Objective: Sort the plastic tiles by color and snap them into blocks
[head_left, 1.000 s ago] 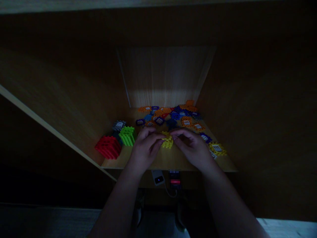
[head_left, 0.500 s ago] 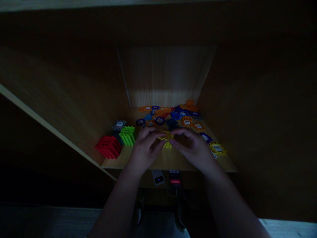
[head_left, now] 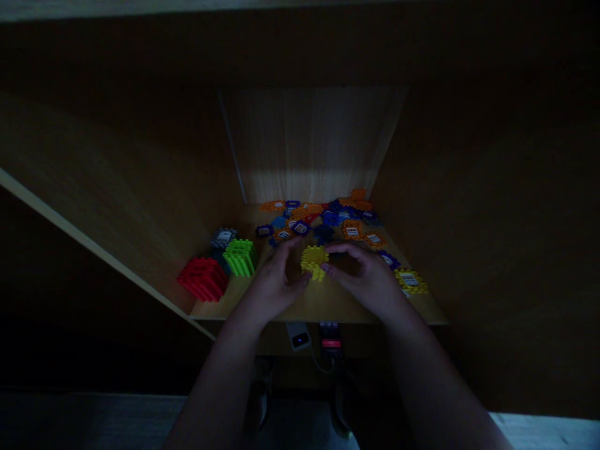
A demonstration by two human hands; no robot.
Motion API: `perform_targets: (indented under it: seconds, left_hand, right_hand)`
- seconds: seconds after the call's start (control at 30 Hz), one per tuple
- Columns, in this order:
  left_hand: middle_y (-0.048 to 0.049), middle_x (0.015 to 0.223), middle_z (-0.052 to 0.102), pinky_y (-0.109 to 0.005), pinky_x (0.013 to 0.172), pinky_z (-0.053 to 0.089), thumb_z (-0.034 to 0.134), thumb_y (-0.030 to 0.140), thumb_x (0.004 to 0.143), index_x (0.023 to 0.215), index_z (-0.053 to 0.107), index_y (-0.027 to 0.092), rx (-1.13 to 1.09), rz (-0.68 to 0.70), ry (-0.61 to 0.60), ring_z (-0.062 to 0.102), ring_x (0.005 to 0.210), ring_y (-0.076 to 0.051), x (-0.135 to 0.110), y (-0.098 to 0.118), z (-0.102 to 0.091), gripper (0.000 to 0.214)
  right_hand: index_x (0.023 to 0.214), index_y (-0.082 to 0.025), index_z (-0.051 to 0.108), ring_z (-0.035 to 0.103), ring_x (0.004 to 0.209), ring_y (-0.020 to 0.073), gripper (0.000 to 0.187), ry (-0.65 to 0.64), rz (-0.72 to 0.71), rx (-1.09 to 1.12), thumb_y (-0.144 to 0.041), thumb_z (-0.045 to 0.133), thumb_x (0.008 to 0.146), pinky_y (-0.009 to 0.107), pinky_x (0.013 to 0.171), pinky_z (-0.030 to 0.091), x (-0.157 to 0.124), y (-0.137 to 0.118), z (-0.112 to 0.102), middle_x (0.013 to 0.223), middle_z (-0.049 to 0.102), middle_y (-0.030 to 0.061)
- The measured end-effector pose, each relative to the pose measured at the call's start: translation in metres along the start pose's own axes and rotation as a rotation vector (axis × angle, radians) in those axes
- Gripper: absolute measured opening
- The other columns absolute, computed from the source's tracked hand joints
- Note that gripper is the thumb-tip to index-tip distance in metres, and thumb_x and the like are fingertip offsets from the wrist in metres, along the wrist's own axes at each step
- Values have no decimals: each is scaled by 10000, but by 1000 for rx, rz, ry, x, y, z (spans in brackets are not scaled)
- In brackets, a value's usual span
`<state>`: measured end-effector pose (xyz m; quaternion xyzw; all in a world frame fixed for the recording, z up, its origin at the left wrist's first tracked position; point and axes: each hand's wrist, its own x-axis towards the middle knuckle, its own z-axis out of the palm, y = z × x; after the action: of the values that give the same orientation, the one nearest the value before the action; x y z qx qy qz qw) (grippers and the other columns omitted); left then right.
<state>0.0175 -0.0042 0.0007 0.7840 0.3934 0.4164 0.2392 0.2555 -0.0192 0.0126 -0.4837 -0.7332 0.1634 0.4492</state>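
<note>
Yellow notched building tiles (head_left: 314,257), joined at an angle, are held above the front part of the shelf. My right hand (head_left: 363,272) pinches their right side between thumb and fingers. On the other side, my left hand (head_left: 279,275) has its thumb and fingers spread apart, with the thumb tip at or near the lower left edge; whether it touches I cannot tell. Left of my left hand stand a bright green block of tiles (head_left: 240,257) and a red block of tiles (head_left: 204,279).
Loose orange tiles (head_left: 352,230) and dark blue tiles (head_left: 330,217) lie scattered at the back of the wooden shelf (head_left: 290,309). A yellow window tile (head_left: 411,280) lies to the right. Cabinet walls enclose both sides. Below the shelf edge are a white device (head_left: 299,336) and a cable.
My left fingers have opened away from the yellow tiles, which now show more of their face. My right hand keeps its hold in nearly the same place.
</note>
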Motion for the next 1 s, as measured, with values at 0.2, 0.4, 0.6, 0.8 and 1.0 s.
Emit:
perform_targets:
  seconds: [0.2, 0.4, 0.6, 0.8, 1.0]
  left_hand:
    - [-129, 1573, 622, -540, 1274, 457, 750, 221, 979, 1542, 474, 253, -21, 18, -9, 594, 1477, -293, 0, -2, 0, 628]
    - [-119, 1531, 645, -528, 1243, 489, 750, 209, 976, 1518, 505, 264, -29, 28, 15, 621, 1441, -290, 1, -5, 2, 597]
    - [-118, 1494, 667, -517, 1218, 514, 744, 212, 980, 1512, 508, 263, -26, 19, 11, 647, 1404, -291, 1, 0, 1, 584]
    - [-112, 1464, 682, -504, 1216, 510, 742, 217, 979, 1496, 512, 258, -28, 11, 12, 655, 1388, -287, 1, 2, 0, 566]
    - [-129, 1508, 630, -523, 1241, 479, 767, 292, 978, 1534, 460, 257, 19, 37, 53, 606, 1430, -306, -1, 4, 0, 636]
  right_hand:
    - [1152, -322, 735, 737, 1178, 286, 232, -36, 3, -3, -441, 794, 961, 476, 1051, 564, 0, 3, 0, 1232, 801, 31]
    - [1157, -324, 719, 733, 1174, 290, 227, -47, -14, 15, -411, 790, 960, 487, 1051, 565, 1, 2, 1, 1228, 792, 38]
    - [1159, -327, 712, 732, 1180, 286, 218, -64, -25, 44, -388, 786, 963, 485, 1056, 562, 1, 1, 1, 1228, 785, 34]
    - [1159, -321, 707, 726, 1181, 281, 226, -66, -26, 49, -392, 789, 961, 479, 1063, 554, 2, 1, 1, 1226, 781, 35]
    - [1156, -307, 717, 710, 1191, 273, 184, -9, -27, 3, -448, 682, 1042, 447, 1047, 541, -1, 0, -4, 1227, 771, 46]
